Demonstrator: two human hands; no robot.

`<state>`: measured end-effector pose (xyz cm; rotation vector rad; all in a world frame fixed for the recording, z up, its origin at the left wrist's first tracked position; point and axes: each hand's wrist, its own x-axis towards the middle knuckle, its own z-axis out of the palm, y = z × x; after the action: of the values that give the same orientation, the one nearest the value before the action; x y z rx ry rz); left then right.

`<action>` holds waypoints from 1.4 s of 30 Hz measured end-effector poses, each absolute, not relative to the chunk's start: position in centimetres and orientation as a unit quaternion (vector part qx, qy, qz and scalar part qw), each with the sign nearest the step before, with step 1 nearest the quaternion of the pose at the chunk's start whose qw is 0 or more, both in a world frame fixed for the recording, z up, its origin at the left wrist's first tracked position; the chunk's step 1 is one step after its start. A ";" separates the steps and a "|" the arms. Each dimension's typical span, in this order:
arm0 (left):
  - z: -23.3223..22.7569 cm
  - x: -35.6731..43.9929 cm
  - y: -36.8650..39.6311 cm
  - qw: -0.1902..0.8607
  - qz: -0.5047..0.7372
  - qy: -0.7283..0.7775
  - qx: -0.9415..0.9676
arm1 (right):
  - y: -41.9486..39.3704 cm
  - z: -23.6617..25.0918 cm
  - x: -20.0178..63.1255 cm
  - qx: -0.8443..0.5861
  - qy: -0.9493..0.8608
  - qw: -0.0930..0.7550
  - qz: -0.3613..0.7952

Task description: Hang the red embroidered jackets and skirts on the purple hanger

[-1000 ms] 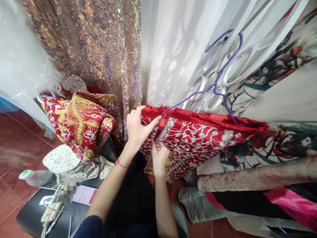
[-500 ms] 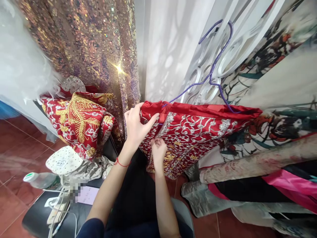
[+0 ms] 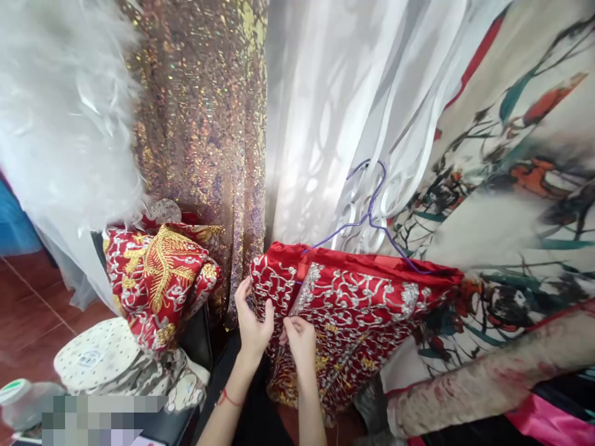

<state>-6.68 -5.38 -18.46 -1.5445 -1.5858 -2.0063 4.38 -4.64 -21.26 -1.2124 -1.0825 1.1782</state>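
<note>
Now we're pinching the red embroidered jacket (image 3: 357, 303) at its front opening, left hand (image 3: 253, 322) and right hand (image 3: 301, 334) side by side; it's hanging on the purple hanger (image 3: 372, 220), stretching away rightward from our grip.

Red-brown tiled floor (image 3: 28, 316) — white sheer curtain (image 3: 325, 124) beside a hanging sequined drape (image 3: 204, 124), daylight behind.

Bottle (image 3: 21, 402) cut off, items beside pixelated
</note>
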 end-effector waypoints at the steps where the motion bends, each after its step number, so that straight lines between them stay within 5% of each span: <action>1: -19.9 -6.5 -5.8 0.100 -0.659 -0.539 -0.514 | -4.6 -21.3 4.6 -0.501 -0.461 0.530 0.505; 6: -24.4 -5.6 -7.5 0.086 -0.548 -0.590 -0.587 | -4.9 -21.1 5.5 -0.450 -0.453 0.516 0.571; 12: -24.6 -5.4 -6.7 -0.013 -0.428 -0.630 -0.648 | -5.7 -20.7 5.1 -0.440 -0.430 0.510 0.601; 22: -25.0 -4.6 -5.6 -0.056 -0.412 -0.617 -0.668 | -5.9 -20.7 3.8 -0.424 -0.387 0.567 0.591; 37: -25.0 -3.6 -8.3 -0.019 -0.453 -0.595 -0.663 | -5.2 -6.9 3.8 -0.376 -0.445 0.691 0.428; 42: -24.6 -4.5 -8.2 -0.054 -0.436 -0.613 -0.657 | -3.5 -5.6 5.2 -0.387 -0.551 0.613 0.414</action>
<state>-4.46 -8.18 -24.64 -2.1375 -1.9953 -1.4180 5.19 -3.53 -5.64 -0.8919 -1.2712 0.9541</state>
